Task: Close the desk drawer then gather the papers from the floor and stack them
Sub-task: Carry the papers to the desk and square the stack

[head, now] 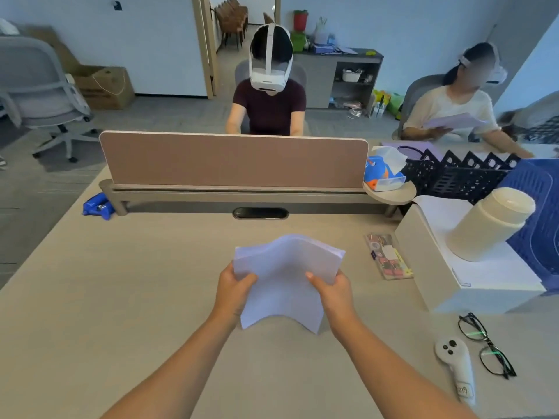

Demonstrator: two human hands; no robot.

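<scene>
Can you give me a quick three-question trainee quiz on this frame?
1. True or false: the stack of papers lies flat on the desk.
2. Which lies nearest the white controller? A) tissue box B) glasses C) blue bundle by the divider
3. Fill in: on the white box at the right stands a cream ____.

Key
1. False: the left hand and right hand grip its side edges, and the sheets sag in the middle.
2. B: the glasses lie just beside it.
3. Jar.
</scene>
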